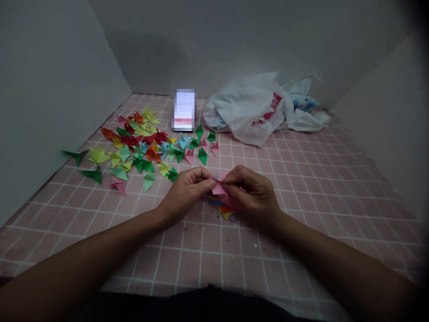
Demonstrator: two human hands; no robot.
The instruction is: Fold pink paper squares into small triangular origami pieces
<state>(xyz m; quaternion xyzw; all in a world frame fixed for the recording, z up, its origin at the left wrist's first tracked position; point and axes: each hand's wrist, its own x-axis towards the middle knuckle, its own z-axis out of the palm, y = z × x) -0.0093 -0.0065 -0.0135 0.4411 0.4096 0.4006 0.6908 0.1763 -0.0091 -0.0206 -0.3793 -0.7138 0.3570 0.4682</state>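
Observation:
Between my two hands is a small piece of pink origami paper [218, 189], partly folded. My left hand [187, 190] pinches its left side with thumb and forefinger. On the right edge, the thumb and fingertips of my right hand [253, 190] are closed on the same paper. Just below lie several coloured paper squares [226, 210] in blue, orange, yellow and lilac, fanned out and partly hidden by my hands. Beyond my left hand, many folded paper cranes [144, 145] in green, red, yellow, pink and blue are spread over the cloth.
A phone [184, 109] with a lit, blurred screen stands at the back. To its right sits a crumpled white plastic bag [251, 107] with red print, with another bag [304, 105] beside it. Pink checked cloth [318, 179] covers the surface; pale walls [217, 44] enclose it.

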